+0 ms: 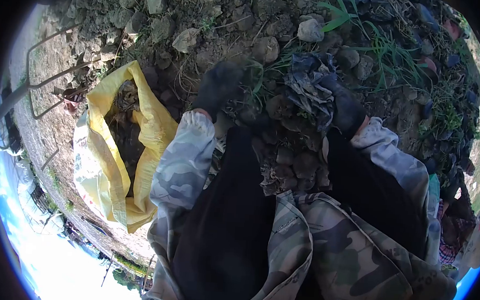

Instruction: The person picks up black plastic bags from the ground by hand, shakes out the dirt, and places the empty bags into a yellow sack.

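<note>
My right hand [346, 106], in a dark glove, grips a crumpled, dirty grey plastic sheet [309, 84] over the stony soil. My left hand [220, 85], also gloved in black, is over the soil near some grass blades; motion blur hides its fingers. To the left of my left arm, a yellow sack [156, 128] stands with its mouth open and some dark debris [127, 96] inside.
Stones [311, 30] and clods cover the ground in front. Green grass [386, 51] grows at the upper right. A metal rake-like tool [21, 90] lies at the far left. Part of another person [454, 234] shows at the right edge.
</note>
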Demonstrator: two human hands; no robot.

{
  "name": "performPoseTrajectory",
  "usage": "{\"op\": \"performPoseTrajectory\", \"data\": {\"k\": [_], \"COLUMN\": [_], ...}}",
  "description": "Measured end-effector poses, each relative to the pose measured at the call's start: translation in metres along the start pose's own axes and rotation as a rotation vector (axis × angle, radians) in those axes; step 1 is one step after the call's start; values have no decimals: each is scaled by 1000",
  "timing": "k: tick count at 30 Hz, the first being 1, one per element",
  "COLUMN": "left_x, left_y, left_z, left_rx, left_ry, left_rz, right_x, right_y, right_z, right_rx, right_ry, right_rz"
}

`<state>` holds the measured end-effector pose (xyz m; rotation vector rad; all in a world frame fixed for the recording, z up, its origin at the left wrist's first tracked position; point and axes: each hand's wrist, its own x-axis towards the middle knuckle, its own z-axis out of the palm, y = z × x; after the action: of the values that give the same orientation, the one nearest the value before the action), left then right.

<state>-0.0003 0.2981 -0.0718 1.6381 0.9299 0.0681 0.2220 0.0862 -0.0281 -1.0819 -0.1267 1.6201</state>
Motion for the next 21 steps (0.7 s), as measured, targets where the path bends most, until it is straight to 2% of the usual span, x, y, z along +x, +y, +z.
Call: {"op": "performPoseTrajectory", "data": {"k": [1,3,4,5,6,7,8,10,11,13,14,16,20,21], "left_x": [2,3,0,-6,-9,-9,-10,-7,-9,-20,-21,-23,-16,-12], "left_y": [7,18,20,22,23,27,16,-9,-13,0,5,10,20,26], "left_z": [1,15,27,41,49,50,49,47,48,50,50,50,48,47], "left_rx": [3,298,294,525,757,681,682,148,147,-174,-181,-75,-101,9], "left_ry": [-4,-179,-177,-110,-40,-11,-7,-14,-19,36,32,76,100,92], "left_rz": [0,-322,-325,-239,-150,-201,-205,-162,-159,-187,-188,-48,-8,-27], "right_x": [-1,1,2,3,4,5,7,11,10,6,5,8,4,1], "right_y": [-1,3,4,4,3,4,6,8,9,8,7,3,2,-2], "right_z": [0,-4,-5,-6,-7,-6,-6,-7,-8,-10,-10,-8,-7,-4], "right_rx": [-23,51,119,116,246,377,378,404,405,56,53,517,576,378], "right_ry": [17,8,-7,-10,-7,-3,-8,40,45,-24,-17,58,25,4], "right_rz": [5,26,49,53,88,124,127,164,161,49,51,210,187,120]}}
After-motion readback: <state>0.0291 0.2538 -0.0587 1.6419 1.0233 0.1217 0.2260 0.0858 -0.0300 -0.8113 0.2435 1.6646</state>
